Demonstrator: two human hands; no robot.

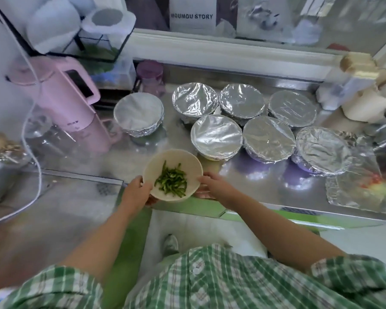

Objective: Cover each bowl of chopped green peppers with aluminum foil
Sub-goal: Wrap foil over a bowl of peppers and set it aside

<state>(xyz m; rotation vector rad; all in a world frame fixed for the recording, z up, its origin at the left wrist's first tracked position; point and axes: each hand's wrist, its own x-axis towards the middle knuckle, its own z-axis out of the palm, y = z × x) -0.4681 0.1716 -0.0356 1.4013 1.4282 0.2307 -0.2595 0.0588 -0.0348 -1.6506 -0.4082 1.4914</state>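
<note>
Single view logged: head camera, worn, wide-angle. I see it looking forward and steeply down over the wearer's checked shirt [210, 284] and both forearms onto the steel counter [265, 181]. Near range; the counter's front edge sits mid-frame, the window ledge [221, 52] behind it near the top. Edges bow from lens distortion. No second view to compare overlap.

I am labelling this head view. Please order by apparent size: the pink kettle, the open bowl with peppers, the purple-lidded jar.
1. Pink kettle, clearly largest.
2. Open bowl, held by both hands, left and right; it is nearer the camera, which may enlarge it.
3. Purple-lidded jar, smallest, but farthest back.
</note>
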